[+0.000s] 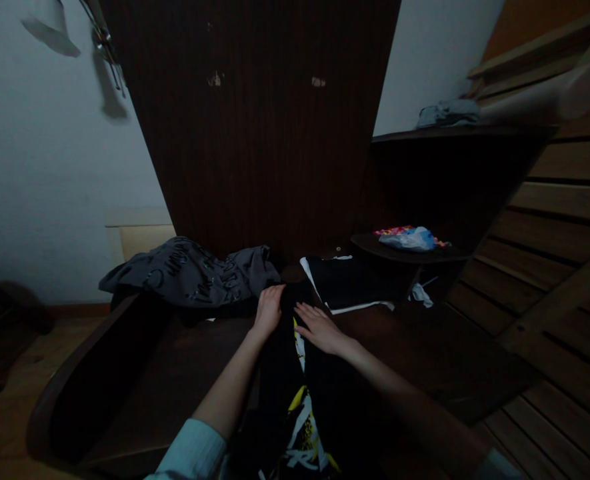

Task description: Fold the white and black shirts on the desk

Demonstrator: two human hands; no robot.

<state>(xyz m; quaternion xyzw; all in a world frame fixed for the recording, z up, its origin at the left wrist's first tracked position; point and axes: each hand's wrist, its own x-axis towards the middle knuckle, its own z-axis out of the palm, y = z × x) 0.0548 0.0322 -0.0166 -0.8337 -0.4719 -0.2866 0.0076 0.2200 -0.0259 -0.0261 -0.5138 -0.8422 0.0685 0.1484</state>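
A black garment with a yellow and white print lies lengthwise on the dark wooden surface in front of me. My left hand rests palm down along its far left edge, fingers close together and nothing visibly gripped. On the right part of the same cloth, beside the top of the print, my right hand lies flat with its fingers stretched out. Deep shadow hides much of the garment's outline and folds.
Grey lettered clothing lies heaped at the back left. Behind my right hand is a folded black cloth with white edges. A plastic bag sits on a small shelf. Wooden slats stand at right, and a curved side panel rises at left.
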